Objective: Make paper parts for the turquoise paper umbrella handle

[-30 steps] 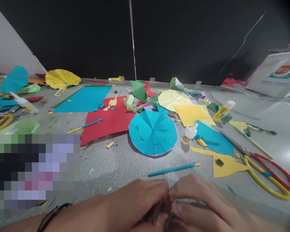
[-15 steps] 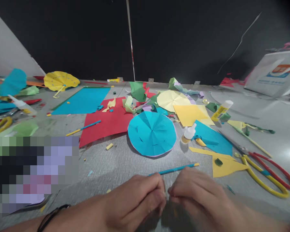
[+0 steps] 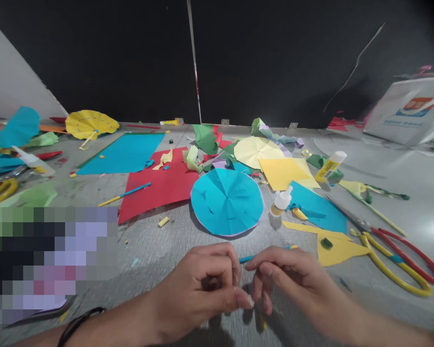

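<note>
Best keep the blue stick (image 3: 246, 259), just beyond on the far side, unbumped: the left hand (image 3: 198, 289) curls, its hold impossible to tell, while the right hand (image 3: 298, 284) hangs loosely spread.

decent light on the grey table (image 3: 144, 241), brightest as a blown-out glare spot at the far right edge, while the black panel (image 3: 275, 62) behind it just eats everything. soft shadows sit under the left hand (image 3: 206, 279) and right hand (image 3: 296, 279), so light's likely from above. wide lens stretches the scissors (image 3: 397, 259), corners on the right go dark, and a pixelated patch (image 3: 54, 265) hides the lower left.
</note>
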Demonstrator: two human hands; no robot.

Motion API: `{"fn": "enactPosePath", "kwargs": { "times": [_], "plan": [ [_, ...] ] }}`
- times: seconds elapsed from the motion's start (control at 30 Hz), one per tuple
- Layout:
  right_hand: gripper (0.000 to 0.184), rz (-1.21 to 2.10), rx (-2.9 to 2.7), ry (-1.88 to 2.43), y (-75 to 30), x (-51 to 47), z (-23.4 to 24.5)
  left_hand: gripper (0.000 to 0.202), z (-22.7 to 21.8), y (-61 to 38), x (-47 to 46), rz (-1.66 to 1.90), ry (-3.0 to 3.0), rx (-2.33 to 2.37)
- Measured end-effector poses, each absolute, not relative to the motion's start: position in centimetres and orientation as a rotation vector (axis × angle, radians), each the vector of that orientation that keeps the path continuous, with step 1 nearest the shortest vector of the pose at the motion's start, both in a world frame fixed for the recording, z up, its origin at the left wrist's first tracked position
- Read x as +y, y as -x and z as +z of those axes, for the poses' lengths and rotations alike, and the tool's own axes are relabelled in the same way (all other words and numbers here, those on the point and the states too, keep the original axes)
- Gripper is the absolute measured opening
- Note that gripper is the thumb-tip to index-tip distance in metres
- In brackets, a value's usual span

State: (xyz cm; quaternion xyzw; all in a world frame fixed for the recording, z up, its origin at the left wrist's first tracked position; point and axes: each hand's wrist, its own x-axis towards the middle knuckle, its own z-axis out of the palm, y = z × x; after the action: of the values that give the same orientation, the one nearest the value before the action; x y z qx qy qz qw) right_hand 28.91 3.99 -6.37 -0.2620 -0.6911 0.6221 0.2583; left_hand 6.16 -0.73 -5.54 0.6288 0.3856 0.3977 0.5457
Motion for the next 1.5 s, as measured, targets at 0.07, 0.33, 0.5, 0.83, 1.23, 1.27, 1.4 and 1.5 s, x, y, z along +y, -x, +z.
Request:
{"fn": "enactPosePath", "kwargs": {
  "times": [0.07,0.33,0.5,0.83,1.23,1.27,1.4,1.5],
  "plan": [
    [0.03,1.668,-1.888,0.671,-28.9,4.3,-6.6,0.05,-5.7,-6.1,-0.7,1.006,-1.443,0.934],
    [0.015,1.641,-1.929,0.591,-28.7,4.7,-6.2,0.053,-5.4,-6.1,-0.7,1.025,-1.412,0.945],
    [0.029,1.659,-1.971,0.657,-28.8,4.5,-5.8,0.057,-5.3,-6.0,-0.4,1.017,-1.276,0.932],
    [0.039,1.783,-1.924,0.64,-29.1,4.3,-6.6,0.056,-5.4,-5.9,-0.5,0.949,-1.177,0.922],
    [0.021,1.898,-1.793,0.753,-28.8,4.5,-6.5,0.016,-6.0,-5.8,-0.4,0.896,-1.236,1.004],
    [0.021,1.906,-1.775,0.764,-28.8,4.6,-6.5,0.015,-5.9,-5.8,-0.3,0.889,-1.238,1.013],
    [0.026,1.979,-1.679,0.798,-28.6,4.9,-7.2,0.013,-5.6,-5.9,0.0,0.879,-1.251,1.072],
    [0.031,2.084,-1.534,0.831,-28.6,5.1,-7.9,0.017,-5.9,-5.9,0.3,0.911,-1.26,1.066]
  ]
}}
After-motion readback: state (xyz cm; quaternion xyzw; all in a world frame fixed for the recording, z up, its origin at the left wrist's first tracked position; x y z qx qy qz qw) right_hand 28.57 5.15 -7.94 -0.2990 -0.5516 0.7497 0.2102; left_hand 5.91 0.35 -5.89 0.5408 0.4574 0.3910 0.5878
